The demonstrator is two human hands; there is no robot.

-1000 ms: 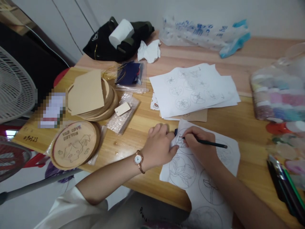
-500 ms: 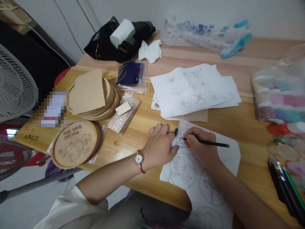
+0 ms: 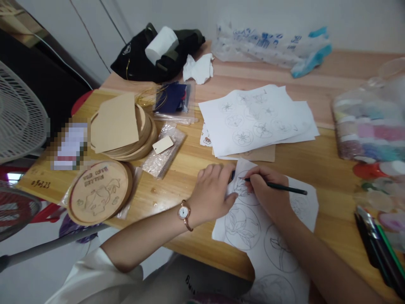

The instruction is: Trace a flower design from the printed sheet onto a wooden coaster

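My right hand (image 3: 267,190) is closed around a dark green pen (image 3: 289,188), its tip on a sheet of white paper (image 3: 221,230) that carries several circled plant drawings. My left hand (image 3: 211,190) rests at the sheet's left edge, thumb on the paper and fingers spread on the table beside it. A small dark blue object (image 3: 233,174) shows partly between the left fingertips and the sheet; what it is cannot be made out. The lower end of the sheet hangs over the table's front edge.
Behind the hands lies a stack of drawn sheets (image 3: 253,120). Round wooden frames (image 3: 147,131) and a wooden disc with a drawing (image 3: 98,194) are at the left. Jars of coloured material (image 3: 368,131) and several pens (image 3: 379,249) sit at the right. A fan (image 3: 19,114) stands far left.
My right hand and the pen have shifted slightly, with the tip a little higher on the upper circled drawing. My left hand stays in nearly the same place.
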